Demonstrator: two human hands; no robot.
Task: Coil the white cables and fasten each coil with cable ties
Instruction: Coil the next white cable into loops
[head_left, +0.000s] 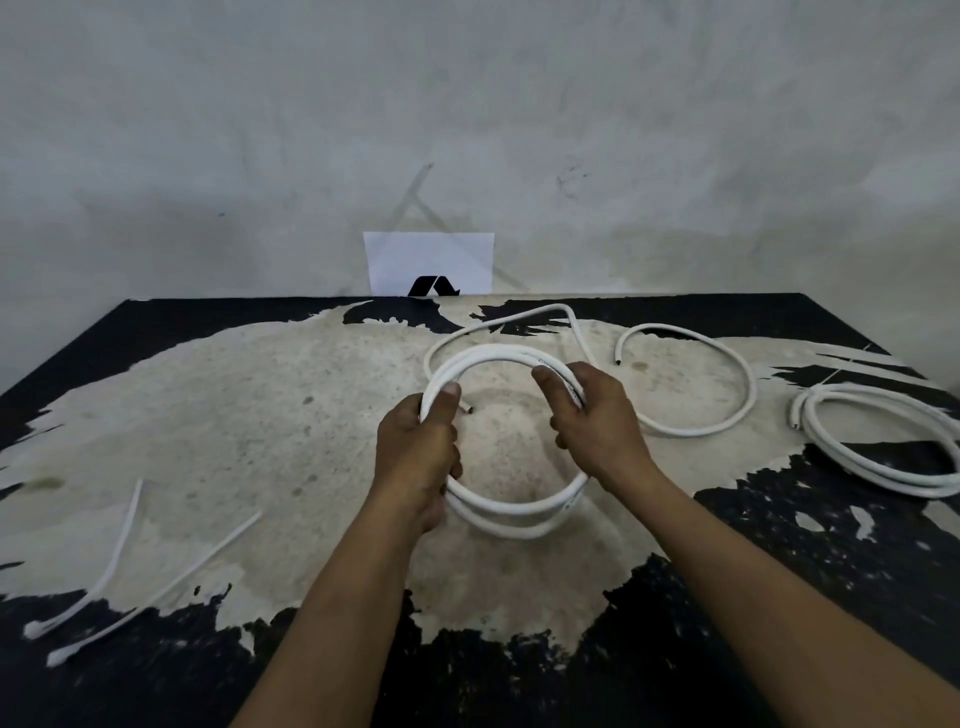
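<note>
White coil (514, 506), perhaps three turns, gripped by left hand (415, 452), right hand (597, 426).

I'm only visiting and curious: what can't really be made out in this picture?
Head view:
The second coil: cut off by the picture's right edge.
The held coil: stretches hidden under the left hand and right hand.
Print on the held coil: too small to read.
The black mark on the paper: its bottom hidden behind the far edge of the table.
</note>
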